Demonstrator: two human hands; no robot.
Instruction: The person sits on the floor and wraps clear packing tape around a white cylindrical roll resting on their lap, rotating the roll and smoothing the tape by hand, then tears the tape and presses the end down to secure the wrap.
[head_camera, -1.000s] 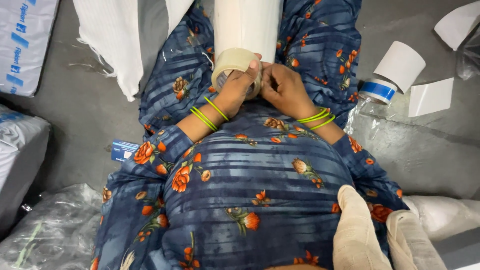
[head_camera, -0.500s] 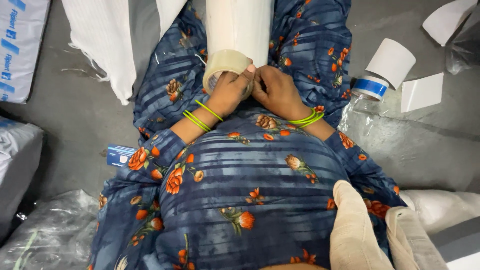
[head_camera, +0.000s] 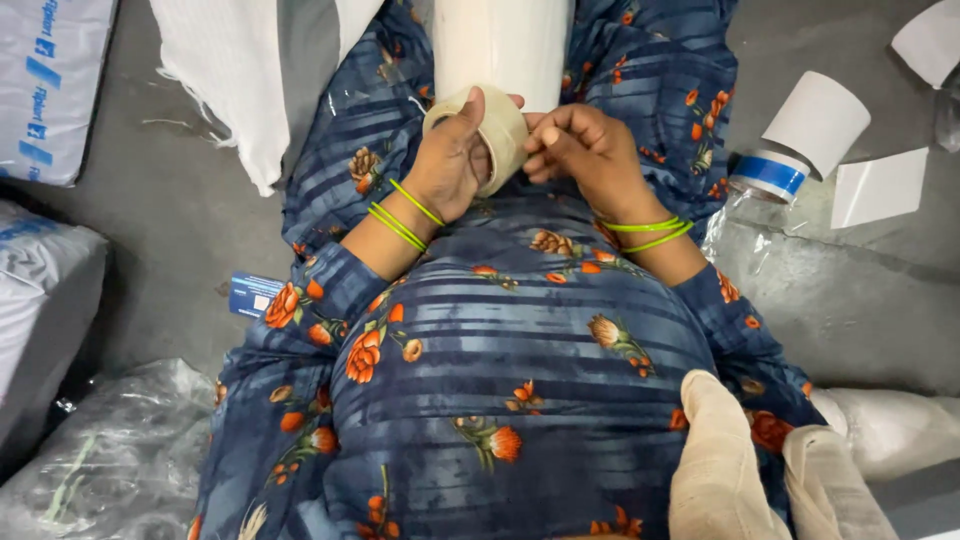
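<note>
The left hand (head_camera: 450, 160) is wrapped around a roll of tan packing tape (head_camera: 495, 135), its fingers (head_camera: 470, 110) curled over the top rim and clamped on the ring, thumb side pressed to the near face. The right hand (head_camera: 580, 145) meets it from the other side — its fingers (head_camera: 545, 135) are drawn together in a pinch at the edge of the roll, touching the tape; whether a loose end lies between them is too small to tell. Thin green bangles (head_camera: 400, 215) ring both wrists.

The roll sits over the person's lap, held up against the lower end of a white cylindrical parcel (head_camera: 500, 45) that lies lengthwise between the knees on the dark blue flowered dress (head_camera: 520, 340). The tape touches the parcel's near end.

On the grey floor (head_camera: 150, 240) to the right lie a white paper roll with a blue band (head_camera: 800, 135) tipped on its side, and a flat white sheet (head_camera: 880, 185) just beside it — both well apart from the hands. Crumpled clear plastic film (head_camera: 790, 260) spreads under and in front of them. To the left a white woven cloth (head_camera: 225, 80) hangs over the floor, and beyond it a grey plastic mailing bag with blue print (head_camera: 50, 85); a second grey bag (head_camera: 40, 310) sits lower at the left edge, with clear plastic wrapping (head_camera: 110, 470) near it. What the bags hold cannot be seen. A small blue card (head_camera: 250, 295) lies by the left elbow. A beige cloth (head_camera: 740, 470) drapes at lower right.
</note>
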